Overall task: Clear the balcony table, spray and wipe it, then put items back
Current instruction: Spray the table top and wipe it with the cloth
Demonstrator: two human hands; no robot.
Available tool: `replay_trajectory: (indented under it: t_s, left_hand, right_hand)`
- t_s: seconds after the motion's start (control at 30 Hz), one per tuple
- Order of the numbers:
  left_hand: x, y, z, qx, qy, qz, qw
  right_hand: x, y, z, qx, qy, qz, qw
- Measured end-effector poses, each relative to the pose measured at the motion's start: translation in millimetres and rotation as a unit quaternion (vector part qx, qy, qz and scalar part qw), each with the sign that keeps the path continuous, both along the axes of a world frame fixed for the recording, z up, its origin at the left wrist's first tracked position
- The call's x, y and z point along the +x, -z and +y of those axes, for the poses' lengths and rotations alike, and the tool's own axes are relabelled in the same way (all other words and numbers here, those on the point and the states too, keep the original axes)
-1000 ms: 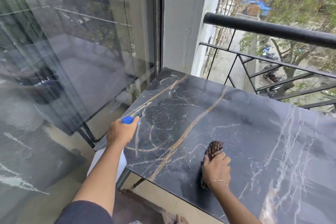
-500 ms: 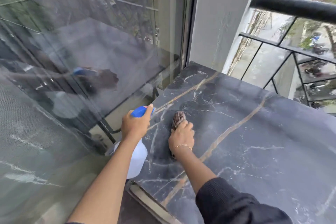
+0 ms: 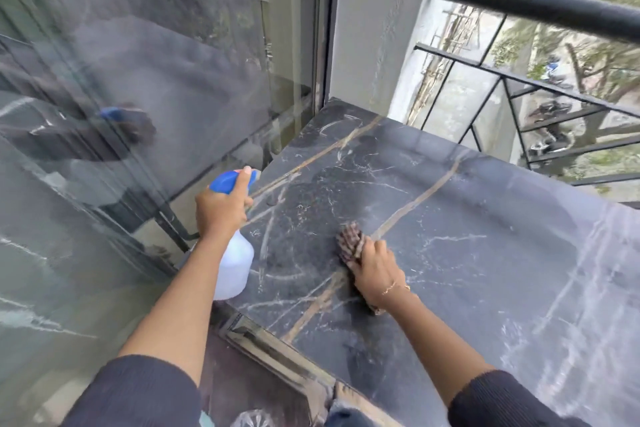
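A dark marble table [image 3: 485,253] with tan and white veins fills the right half of the head view. My left hand [image 3: 221,208] grips a white spray bottle [image 3: 235,263] with a blue trigger head, held at the table's left edge, one finger lying on the blue top. My right hand [image 3: 375,270] holds a brown checked cloth [image 3: 349,243] and presses it on the tabletop near the left middle. Part of the cloth is hidden under my palm.
A glass door [image 3: 156,97] stands along the left, close to the table's left edge. A grey wall pillar [image 3: 374,28] meets the table's far corner. A black balcony railing [image 3: 536,3] runs behind the table on the right.
My right hand with the cloth has slid to the right and nearer across the tabletop. My left hand still holds the bottle at the table's left edge.
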State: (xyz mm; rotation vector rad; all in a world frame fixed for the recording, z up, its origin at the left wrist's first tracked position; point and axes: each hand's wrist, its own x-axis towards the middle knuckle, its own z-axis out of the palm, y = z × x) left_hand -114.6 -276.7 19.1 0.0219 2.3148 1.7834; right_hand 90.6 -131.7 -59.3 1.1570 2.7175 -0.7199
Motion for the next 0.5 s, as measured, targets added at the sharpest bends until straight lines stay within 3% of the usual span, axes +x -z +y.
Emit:
replay_trajectory:
  t_s: [0.17, 0.3, 0.5]
  left_hand:
    - [7.8, -5.4, -0.8, 0.001, 0.031, 0.015, 0.999]
    - [12.7, -6.2, -4.5, 0.005, 0.051, 0.021, 0.998]
    - [3.8, -8.9, -14.0, 0.04, 0.047, 0.015, 0.998]
  right_hand:
    - [68.4, -3.5, -3.0, 0.038, 0.158, -0.043, 0.986]
    - [101.8, 3.0, -32.6, 0.029, 0.3, -0.015, 0.953]
    - [87.8, 11.1, -62.9, 0.033, 0.334, -0.018, 0.942]
